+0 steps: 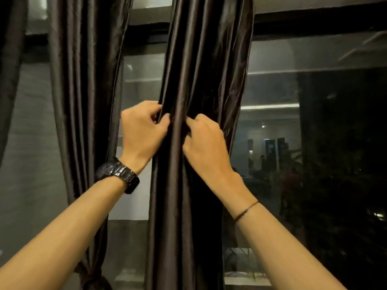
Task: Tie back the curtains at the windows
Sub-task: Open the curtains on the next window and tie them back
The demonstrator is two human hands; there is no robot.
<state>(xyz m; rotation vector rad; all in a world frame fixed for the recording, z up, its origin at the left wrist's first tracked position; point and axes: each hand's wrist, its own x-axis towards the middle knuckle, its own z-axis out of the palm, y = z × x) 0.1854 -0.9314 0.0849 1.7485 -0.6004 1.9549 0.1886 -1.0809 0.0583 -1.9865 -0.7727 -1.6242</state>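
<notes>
Both hands were up on the middle curtain panel, a dark brown satin one hanging in front of the window glass. The left hand had its fingers curled closed, pinching the panel's left edge folds. The right hand was likewise closed, fingers dug into the pleats just right of centre. The two hands were near each other with a ridge of fabric between them, so the panel was bunched narrow at hand height and flared wider above and below.

Progress, judged: mid-task. A second curtain panel to the left already looked gathered; it narrowed toward the bottom edge, where something like a knot or tie showed, too dark to be sure. A third strip of curtain at the far left edge, state unclear.

The middle panel was only gathered, not secured. No tieback, cord or hook was visible in either hand or around it. Left to do, likely: finish bunching, then wrap or knot it. Whether more windows remained could not be told.

A black wristwatch was on the left wrist, a thin cord band on the right.
</notes>
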